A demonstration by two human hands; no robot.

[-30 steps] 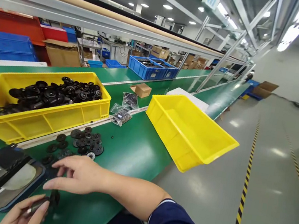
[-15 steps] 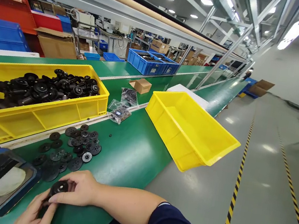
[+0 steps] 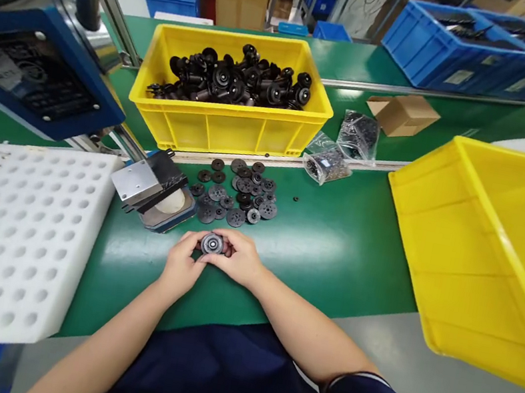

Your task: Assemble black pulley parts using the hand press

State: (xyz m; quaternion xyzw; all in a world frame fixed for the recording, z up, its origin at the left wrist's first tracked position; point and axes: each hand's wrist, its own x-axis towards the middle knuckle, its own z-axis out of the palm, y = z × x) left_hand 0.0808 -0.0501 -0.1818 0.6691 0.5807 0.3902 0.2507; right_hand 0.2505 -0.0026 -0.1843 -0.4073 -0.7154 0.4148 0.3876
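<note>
The dark, round, stepped part with a pale metallic centre [image 3: 213, 244] is held at the lower middle of the frame, over the green, smooth-topped bench [image 3: 328, 255], its ringed face turned up to the camera. The bare left hand [image 3: 181, 268] has its fingers clamped on the part's left side; the bare right hand [image 3: 241, 260] has its fingers clamped on the right side, thumb along the lower edge. What the fingertips do underneath is hidden.

To handle it well, I would keep both grips on the outer rim — thumbs low, the centre uncovered — and keep the face level so that any loose layer stays seated. Even pressure from both sides should stop it tipping. The loose black, flat, round discs [image 3: 267, 209] lie just above the hands in the frame, so low, small movements should avoid knocking them.

As for writing, none can be read. The blue metal machine head [image 3: 108, 107] at the upper left carries a dark rectangular nameplate [image 3: 30, 74], its marks too blurred to make out. The blue plastic crates [image 3: 415, 50] at the upper right bear pale paper labels [image 3: 460, 77] — also illegible — and I can make out no brand.
</note>
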